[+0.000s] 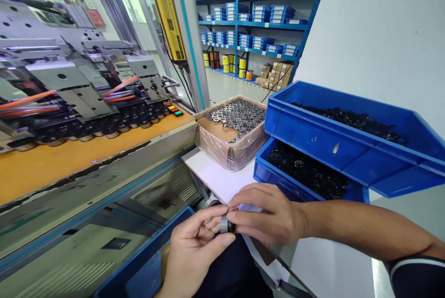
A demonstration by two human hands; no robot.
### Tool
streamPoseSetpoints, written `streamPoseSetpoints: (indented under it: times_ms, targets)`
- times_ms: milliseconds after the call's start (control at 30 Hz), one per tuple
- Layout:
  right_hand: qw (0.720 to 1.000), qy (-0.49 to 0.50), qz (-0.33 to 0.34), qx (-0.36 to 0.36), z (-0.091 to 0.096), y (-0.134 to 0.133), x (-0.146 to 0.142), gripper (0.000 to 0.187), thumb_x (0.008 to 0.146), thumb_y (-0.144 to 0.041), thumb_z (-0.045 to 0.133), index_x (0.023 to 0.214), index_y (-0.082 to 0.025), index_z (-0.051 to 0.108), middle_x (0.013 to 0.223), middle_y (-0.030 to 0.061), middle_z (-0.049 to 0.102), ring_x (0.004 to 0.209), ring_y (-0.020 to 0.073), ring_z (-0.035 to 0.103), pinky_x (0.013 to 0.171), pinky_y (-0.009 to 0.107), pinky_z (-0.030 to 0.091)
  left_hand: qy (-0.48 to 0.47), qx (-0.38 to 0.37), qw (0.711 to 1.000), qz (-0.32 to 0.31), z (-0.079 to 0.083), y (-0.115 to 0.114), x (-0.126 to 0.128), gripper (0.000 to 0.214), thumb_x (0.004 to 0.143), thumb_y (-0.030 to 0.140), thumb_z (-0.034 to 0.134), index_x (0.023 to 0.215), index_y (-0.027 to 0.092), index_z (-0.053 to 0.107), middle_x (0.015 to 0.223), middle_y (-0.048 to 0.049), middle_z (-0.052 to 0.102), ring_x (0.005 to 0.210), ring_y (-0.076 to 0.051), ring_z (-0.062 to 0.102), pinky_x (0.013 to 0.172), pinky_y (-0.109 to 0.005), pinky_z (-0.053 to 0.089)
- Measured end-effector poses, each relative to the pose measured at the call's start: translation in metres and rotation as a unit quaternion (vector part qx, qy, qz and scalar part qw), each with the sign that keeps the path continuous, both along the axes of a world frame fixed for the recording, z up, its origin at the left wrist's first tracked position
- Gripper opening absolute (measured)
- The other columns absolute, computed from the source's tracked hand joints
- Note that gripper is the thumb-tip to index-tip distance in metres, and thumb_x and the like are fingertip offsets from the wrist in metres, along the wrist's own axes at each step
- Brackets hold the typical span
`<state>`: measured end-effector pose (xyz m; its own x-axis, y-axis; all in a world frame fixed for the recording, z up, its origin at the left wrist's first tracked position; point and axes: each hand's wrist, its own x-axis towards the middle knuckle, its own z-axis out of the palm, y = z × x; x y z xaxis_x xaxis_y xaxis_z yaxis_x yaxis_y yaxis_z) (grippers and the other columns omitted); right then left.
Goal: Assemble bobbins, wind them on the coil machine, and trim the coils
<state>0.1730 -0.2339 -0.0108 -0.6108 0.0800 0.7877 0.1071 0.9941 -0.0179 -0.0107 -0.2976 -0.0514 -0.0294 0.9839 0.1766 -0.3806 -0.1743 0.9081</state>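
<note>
My left hand (pixel 193 249) and my right hand (pixel 269 217) meet low in the middle of the view, both pinching a small black and silver ring-shaped part (pixel 225 226) between thumbs and fingertips. The hands hover above the near edge of a white table (pixel 215 175). Just beyond my right hand lies the lower blue bin (pixel 267 177) holding many black ring parts. A second blue bin (pixel 347 145) rests tilted on top of it, also with black parts. A cardboard box (pixel 222 142) lined with plastic holds shiny metal rings.
To the left stands a machine with an orange deck (pixel 69 154), a row of round fixtures (pixel 104 129), orange cables and coloured buttons (pixel 174 109). A blue crate edge (pixel 146 251) shows below. Blue shelving (pixel 250 24) with bins and spools fills the back.
</note>
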Motion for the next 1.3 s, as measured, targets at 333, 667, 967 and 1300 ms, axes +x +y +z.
streamPoseSetpoints:
  times_ms: [333,667,967,1300]
  targets:
    - [0.999,0.002,-0.006,0.044,0.0,0.003,0.001,0.019,0.094,-0.023,0.062,0.103,-0.006,0.064,0.095,0.0124,0.067,0.088,0.019,0.065,0.076,0.032,0.06,0.031,0.016,0.999,-0.04,0.003,0.007,-0.005,0.038,0.066,0.009,0.084,0.097,0.031,0.081,0.077,-0.0013,0.081,0.068,-0.014,0.076,0.062,-0.013,0.057]
    - [0.992,0.03,-0.011,0.123,0.002,0.002,-0.002,0.022,0.096,-0.013,0.05,0.1,0.002,0.065,0.083,0.0122,0.066,0.079,0.0207,0.064,0.066,0.034,0.06,-0.025,0.006,1.0,0.004,-0.01,-0.001,0.012,0.034,0.068,0.013,0.085,0.095,0.032,0.079,0.091,-0.0032,0.082,0.084,-0.018,0.078,0.072,-0.018,0.06]
    - [0.997,0.025,-0.011,-0.073,0.004,-0.012,-0.004,0.014,0.096,-0.01,0.05,0.101,-0.006,0.062,0.088,0.0129,0.068,0.084,0.017,0.064,0.077,0.03,0.061,0.184,0.25,0.943,0.116,0.01,0.017,-0.001,0.016,0.073,0.019,0.082,0.087,0.026,0.081,0.086,-0.0025,0.077,0.078,-0.015,0.075,0.07,-0.02,0.061]
    - [0.935,-0.101,-0.309,0.138,0.086,0.074,0.097,0.024,0.095,-0.031,0.062,0.114,-0.015,0.065,0.112,0.0136,0.069,0.1,0.0247,0.069,0.093,0.039,0.057,0.232,0.135,0.96,0.08,-0.012,0.01,-0.016,0.013,0.074,0.02,0.08,0.081,0.023,0.07,0.099,-0.0064,0.081,0.091,-0.021,0.077,0.083,-0.029,0.058]
